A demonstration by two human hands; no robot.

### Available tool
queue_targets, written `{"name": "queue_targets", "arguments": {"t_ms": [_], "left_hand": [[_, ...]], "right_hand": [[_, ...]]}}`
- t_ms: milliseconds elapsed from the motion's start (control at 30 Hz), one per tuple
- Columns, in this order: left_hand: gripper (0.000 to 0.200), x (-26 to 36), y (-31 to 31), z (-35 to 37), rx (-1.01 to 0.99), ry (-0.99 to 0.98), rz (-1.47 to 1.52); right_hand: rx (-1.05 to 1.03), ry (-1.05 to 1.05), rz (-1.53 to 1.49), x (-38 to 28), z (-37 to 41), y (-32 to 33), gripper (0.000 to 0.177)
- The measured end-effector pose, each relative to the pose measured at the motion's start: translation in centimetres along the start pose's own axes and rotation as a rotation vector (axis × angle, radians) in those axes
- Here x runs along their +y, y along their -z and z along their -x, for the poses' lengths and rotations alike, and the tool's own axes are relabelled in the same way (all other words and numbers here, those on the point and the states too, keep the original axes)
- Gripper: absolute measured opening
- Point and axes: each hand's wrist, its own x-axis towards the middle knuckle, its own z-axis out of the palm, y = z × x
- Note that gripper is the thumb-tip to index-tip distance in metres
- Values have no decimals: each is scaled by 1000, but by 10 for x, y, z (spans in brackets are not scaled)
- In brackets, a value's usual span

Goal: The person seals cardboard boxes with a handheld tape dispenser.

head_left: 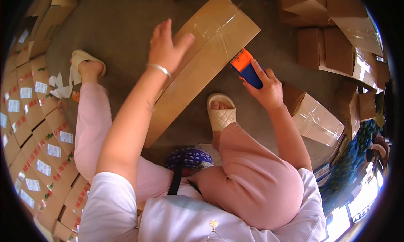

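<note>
White shirt cloth (181, 219) lies closest, and past it pink trousers (256, 179) partly hide a blue patterned bundle (189, 156) between the legs, so I can't make out what it is. Beyond, a long brown carton (202, 59) slants away above the floor (122, 19), its left side partly behind the left forearm, its underside out of sight, shiny clear tape across its far part. The right hand (268, 88) has its grip closed around an orange-and-blue tape dispenser (249, 69), the orange head just beside the carton's right edge; whether they touch, I can't tell. The left hand (166, 50) spreads its grip wide near the carton's left edge, contact unclear. Open grey floor runs along both long sides of the carton. Stacked boxes (322, 48) bound the right, labelled boxes (40, 132) the left, cut off by the dark border; glare washes out the lower right.
</note>
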Motion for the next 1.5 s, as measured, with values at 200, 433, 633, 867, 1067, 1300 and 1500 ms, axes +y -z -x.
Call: {"name": "queue_targets", "arguments": {"t_ms": [200, 433, 633, 867, 1067, 1300, 1500], "left_hand": [[69, 36, 5, -10, -359, 260, 82], [71, 20, -12, -33, -471, 141, 244], [88, 51, 30, 9, 16, -285, -265], [122, 58, 20, 39, -79, -189, -545], [131, 30, 35, 4, -175, -155, -487], [137, 9, 44, -25, -298, -152, -385], [134, 13, 39, -15, -207, -182, -406]], "right_hand": [[-4, 16, -31, 24, 34, 0, 82], [77, -46, -63, -12, 40, 22, 83], [10, -121, 38, -77, -49, 60, 70], [-67, -71, 65, -94, -100, 75, 65], [21, -158, 23, -44, 2, 23, 69], [-102, -188, 83, -28, -30, -24, 71], [-427, -298, 53, -52, -88, 4, 69]]}}
